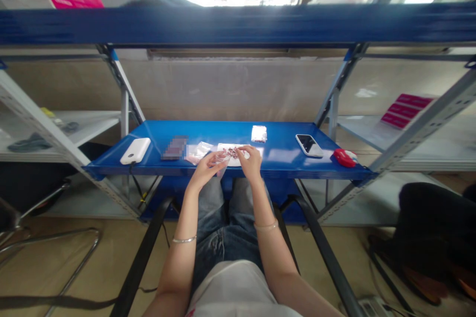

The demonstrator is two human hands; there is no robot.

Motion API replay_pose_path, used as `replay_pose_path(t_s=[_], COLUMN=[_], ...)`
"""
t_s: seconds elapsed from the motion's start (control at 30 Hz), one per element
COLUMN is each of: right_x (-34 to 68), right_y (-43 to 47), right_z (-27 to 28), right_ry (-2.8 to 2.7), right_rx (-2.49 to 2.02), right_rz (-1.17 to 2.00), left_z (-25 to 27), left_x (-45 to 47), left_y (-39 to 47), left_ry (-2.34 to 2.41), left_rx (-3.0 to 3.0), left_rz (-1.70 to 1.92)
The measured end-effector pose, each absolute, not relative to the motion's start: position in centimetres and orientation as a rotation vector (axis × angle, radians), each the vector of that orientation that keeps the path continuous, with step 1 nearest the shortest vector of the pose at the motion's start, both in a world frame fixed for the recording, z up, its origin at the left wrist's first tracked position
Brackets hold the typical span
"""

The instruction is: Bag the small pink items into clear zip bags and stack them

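Small dark reddish pieces [231,151], like beads, lie scattered on a white sheet [235,162] near the front edge of the blue shelf. At its left side my left hand [205,170] has its fingers closed on a small clear plastic bag [222,164], whose lower end hangs at the shelf edge. My right hand [252,162] reaches in from the right with thumb and fingers pinched at the pieces. Whatever sits between those fingertips is too small to make out. Just left of the sheet rests another crumpled clear bag [201,151] with pinkish contents.
On the blue shelf [223,131] are a white power bank [136,150] with a cable, a blurred-out item [174,148], a silvery packet [259,133], a phone [309,145] and a red-and-white object [345,157]. A blue beam [238,25] crosses above. Chair armrests flank my legs.
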State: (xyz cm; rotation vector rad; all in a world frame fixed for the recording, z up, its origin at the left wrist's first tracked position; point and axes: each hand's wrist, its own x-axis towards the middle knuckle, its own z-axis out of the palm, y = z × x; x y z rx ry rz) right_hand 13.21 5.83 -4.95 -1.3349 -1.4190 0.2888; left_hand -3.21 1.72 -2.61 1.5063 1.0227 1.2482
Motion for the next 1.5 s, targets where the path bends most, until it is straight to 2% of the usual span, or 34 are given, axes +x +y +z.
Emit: replay_pose_path(t_s=[0.13,0.37,0.67,1.23,1.5], right_x=[14.9,15.7,14.1,13.7,13.9], right_y=[6.5,6.6,6.8,7.2,6.3], right_z=[-6.8,-7.5,-8.0,-9.1,-6.2], right_ry=[-1.479,-1.567,-1.767,-1.527,-1.398], right_rx=[-1.607,-1.693,-1.596,-1.636,-1.439], right_rz=[0.229,0.229,0.187,0.117,0.186], left_z=[-2.9,-2.9,-2.5,-2.7,-3.0], left_x=[-3.4,-3.6,-3.3,-3.4,-3.5], left_y=[1.8,2.1,1.8,2.1,2.3], left_ry=[1.028,0.999,1.001,0.976,0.992], left_rx=[1.493,1.496,1.463,1.501,1.480], left_rz=[1.263,1.291,1.294,1.277,1.198])
